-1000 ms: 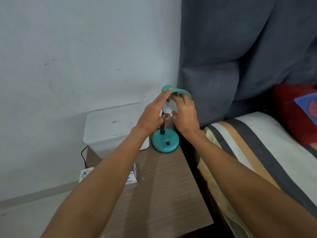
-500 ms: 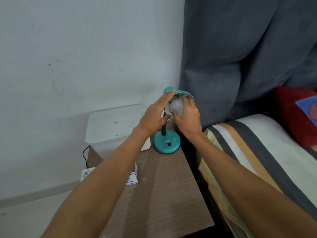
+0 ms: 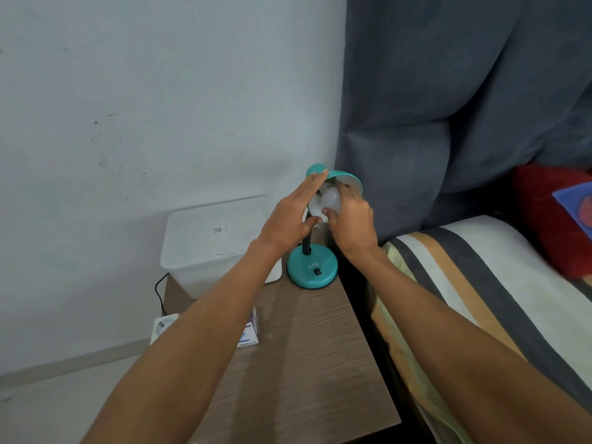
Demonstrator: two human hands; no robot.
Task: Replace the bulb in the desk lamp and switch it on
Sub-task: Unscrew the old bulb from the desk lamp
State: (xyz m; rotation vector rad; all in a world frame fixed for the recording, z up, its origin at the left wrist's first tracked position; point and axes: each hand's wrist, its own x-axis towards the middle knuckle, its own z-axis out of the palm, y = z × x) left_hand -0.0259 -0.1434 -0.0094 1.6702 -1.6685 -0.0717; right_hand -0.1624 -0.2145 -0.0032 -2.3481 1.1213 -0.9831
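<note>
A teal desk lamp stands at the far right corner of the bedside table, its round base [image 3: 312, 267] carrying a black switch [image 3: 317, 271]. The teal shade [image 3: 347, 179] is tilted toward me. A white bulb [image 3: 330, 200] sits inside the shade. My right hand [image 3: 350, 224] is wrapped around the bulb, fingers reaching up into the shade. My left hand [image 3: 290, 219] is pressed flat against the shade's left side, thumb under it. The bulb's socket end is hidden.
A small bulb box [image 3: 251, 331] lies on the wooden table [image 3: 304, 363] under my left forearm. A white lidded bin [image 3: 211, 241] stands at the back left, with a black cable [image 3: 159, 293] and a white plug strip [image 3: 163, 325]. A striped bed [image 3: 480, 283] lies to the right.
My right hand has shifted its grip on the bulb, fingers now reaching deeper into the shade. My left hand stays against the shade.
</note>
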